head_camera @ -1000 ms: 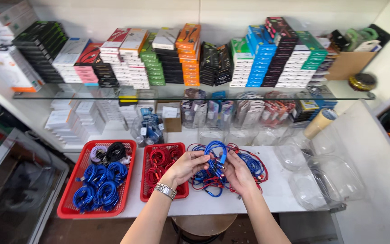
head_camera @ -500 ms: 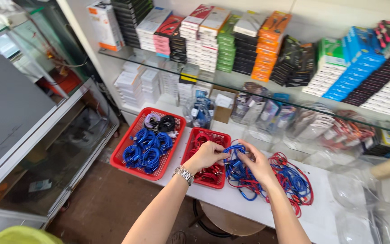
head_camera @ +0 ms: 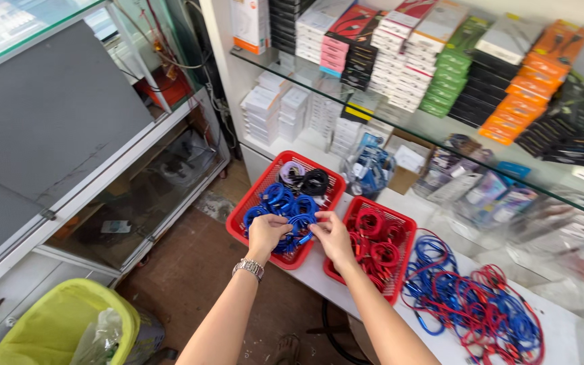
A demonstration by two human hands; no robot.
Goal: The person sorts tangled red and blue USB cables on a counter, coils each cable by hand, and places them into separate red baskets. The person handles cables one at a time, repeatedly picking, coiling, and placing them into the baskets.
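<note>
My left hand (head_camera: 266, 232), with a metal watch on its wrist, and my right hand (head_camera: 332, 236) together grip a coiled blue cable (head_camera: 300, 230) over the near edge of a red basket (head_camera: 248, 207). That basket holds several coiled blue cables, plus a black and a pale one at its far end. A second red basket (head_camera: 400, 284) to the right holds coiled red cables. Further right, a loose tangle of blue and red cables (head_camera: 474, 304) lies on the white counter (head_camera: 309, 274).
A glass shelf (head_camera: 400, 111) above the counter carries stacked boxes in several colours; bagged goods lie beneath it. A glass display cabinet (head_camera: 103, 182) stands to the left. A yellow-green bin (head_camera: 55, 328) with a plastic bag sits at lower left on the brown floor.
The view has swung left. My hands have carried the coiled blue cable from the loose tangle across the red-cable basket to the basket of blue cables.
</note>
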